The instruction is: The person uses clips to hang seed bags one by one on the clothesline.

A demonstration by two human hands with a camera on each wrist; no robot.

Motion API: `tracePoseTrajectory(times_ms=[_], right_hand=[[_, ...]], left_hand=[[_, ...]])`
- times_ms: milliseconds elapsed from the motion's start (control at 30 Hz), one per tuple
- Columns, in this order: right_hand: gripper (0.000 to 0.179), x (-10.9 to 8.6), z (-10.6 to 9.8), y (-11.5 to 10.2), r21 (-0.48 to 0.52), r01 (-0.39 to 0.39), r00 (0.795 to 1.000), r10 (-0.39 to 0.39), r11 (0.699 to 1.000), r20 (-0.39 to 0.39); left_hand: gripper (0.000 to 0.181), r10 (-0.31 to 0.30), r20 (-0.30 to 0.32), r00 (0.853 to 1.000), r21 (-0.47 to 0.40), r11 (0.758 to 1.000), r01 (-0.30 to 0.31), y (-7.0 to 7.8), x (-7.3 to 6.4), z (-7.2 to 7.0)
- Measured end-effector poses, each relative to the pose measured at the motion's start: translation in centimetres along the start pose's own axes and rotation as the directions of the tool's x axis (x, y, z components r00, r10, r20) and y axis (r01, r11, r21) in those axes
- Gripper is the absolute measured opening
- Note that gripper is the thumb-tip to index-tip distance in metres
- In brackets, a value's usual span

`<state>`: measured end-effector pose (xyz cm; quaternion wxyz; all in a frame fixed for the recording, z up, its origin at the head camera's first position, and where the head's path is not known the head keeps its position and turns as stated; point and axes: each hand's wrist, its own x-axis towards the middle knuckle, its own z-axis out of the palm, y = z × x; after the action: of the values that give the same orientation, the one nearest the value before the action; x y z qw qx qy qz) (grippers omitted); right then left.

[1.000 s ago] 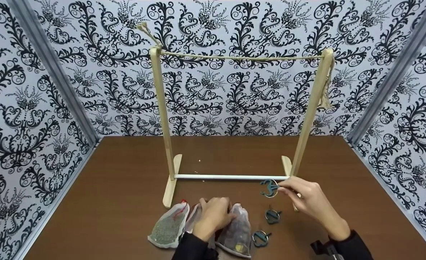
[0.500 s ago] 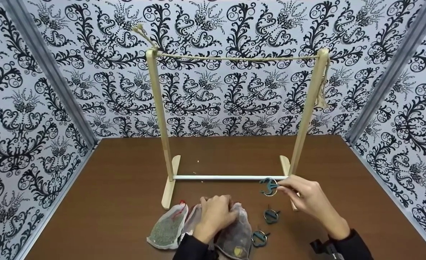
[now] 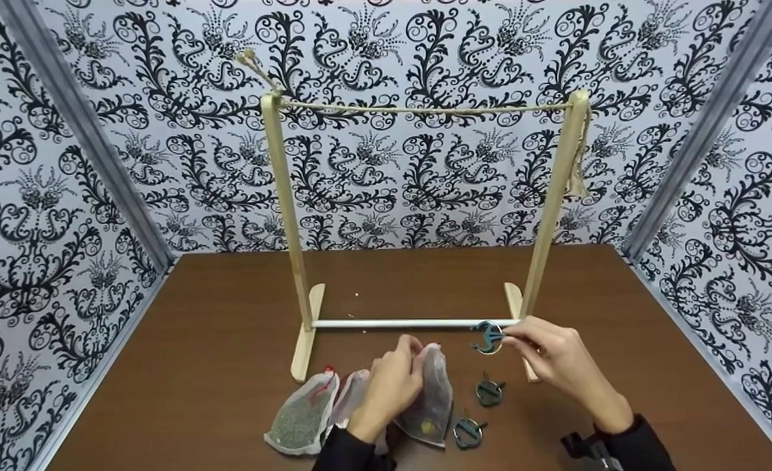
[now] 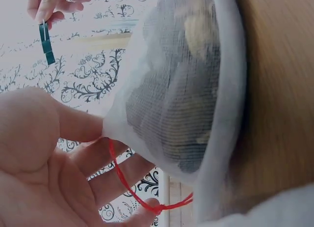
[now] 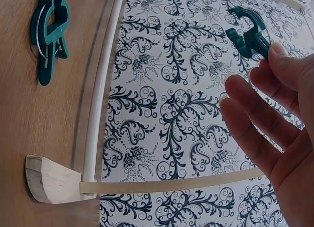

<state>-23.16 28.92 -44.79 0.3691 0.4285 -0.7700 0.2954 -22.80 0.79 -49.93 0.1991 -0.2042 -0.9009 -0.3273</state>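
My left hand (image 3: 389, 386) pinches the gathered top of a white mesh drawstring bag (image 3: 430, 405) between thumb and fingers. Dark, lumpy contents with a yellowish piece show through the mesh in the left wrist view, where the bag (image 4: 181, 89) has its red drawstring (image 4: 130, 187) looped across my fingers. The bag stands half raised, its bottom low by the table. Thumb and forefinger of my right hand (image 3: 559, 360) pinch a green plastic clip (image 3: 489, 337) with a metal ring by its handles. In the right wrist view the clip's jaws (image 5: 250, 35) point away from the hand.
Two more green clips (image 3: 489, 392) lie between my hands. Left of the held bag rest another mesh bag, partly hidden, and one with green herb (image 3: 301, 422). Behind stands a wooden frame (image 3: 284, 209) with a rope (image 3: 419, 110) on top and a white rod (image 3: 412, 324) below.
My left hand has raised the top of the mesh bag, tilting it up from lying on the table. The right hand stays in place with its clip.
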Motion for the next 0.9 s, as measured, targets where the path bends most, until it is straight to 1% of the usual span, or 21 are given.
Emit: tracePoseTrajectory(times_ms=[133, 200, 300, 400, 467, 533, 600, 733, 800, 900], right_hand=[[0.023, -0.2, 0.0, 0.0, 0.001, -0.001, 1.000, 0.001, 1.000, 0.004], [0.025, -0.3, 0.0, 0.0, -0.004, -0.002, 1.000, 0.002, 1.000, 0.008], [0.020, -0.2, -0.1, 0.0, -0.008, 0.000, 1.000, 0.000, 1.000, 0.009], [0.017, -0.1, -0.2, 0.0, -0.011, 0.000, 1.000, 0.000, 1.000, 0.007], [0.019, -0.1, -0.2, -0.1, -0.014, -0.005, 1.000, 0.005, 1.000, 0.008], [0.022, 0.0, -0.2, -0.1, -0.018, -0.009, 1.000, 0.010, 1.000, 0.010], [0.025, -0.1, -0.2, -0.1, -0.019, -0.011, 1.000, 0.011, 1.000, 0.013], [0.027, -0.1, -0.3, -0.3, -0.017, -0.019, 1.000, 0.019, 1.000, 0.010], [0.023, 0.2, -0.5, -0.4, -0.016, -0.019, 1.000, 0.019, 1.000, -0.002], [0.008, 0.9, -0.9, -0.4, -0.023, -0.009, 1.000, 0.009, 1.000, -0.024]], left_hand=[[0.011, 0.010, 0.013, 1.000, -0.004, 1.000, -0.010, 0.0, 0.0, 0.0], [0.012, 0.007, 0.026, 1.000, -0.019, 1.000, -0.007, 0.0, 0.0, -0.1], [0.014, -0.029, 0.049, 0.998, -0.053, 0.998, 0.032, 0.1, 0.2, -0.2], [0.019, -0.086, 0.075, 0.993, -0.106, 0.990, 0.094, 0.4, 0.2, -0.3], [0.019, -0.096, 0.074, 0.993, -0.137, 0.985, 0.106, 0.6, 0.3, -0.4], [0.018, -0.078, 0.060, 0.995, -0.168, 0.982, 0.087, 0.6, 0.4, -0.4], [0.016, -0.047, 0.035, 0.998, -0.184, 0.981, 0.053, 0.6, 0.4, -0.5], [0.013, -0.013, -0.028, 1.000, -0.181, 0.983, 0.008, 0.5, 0.5, -0.6], [0.013, 0.001, -0.068, 0.998, -0.172, 0.985, -0.013, 0.6, 0.6, -0.8], [0.014, 0.030, -0.123, 0.992, -0.174, 0.983, -0.052, 0.9, 1.0, -1.2]])
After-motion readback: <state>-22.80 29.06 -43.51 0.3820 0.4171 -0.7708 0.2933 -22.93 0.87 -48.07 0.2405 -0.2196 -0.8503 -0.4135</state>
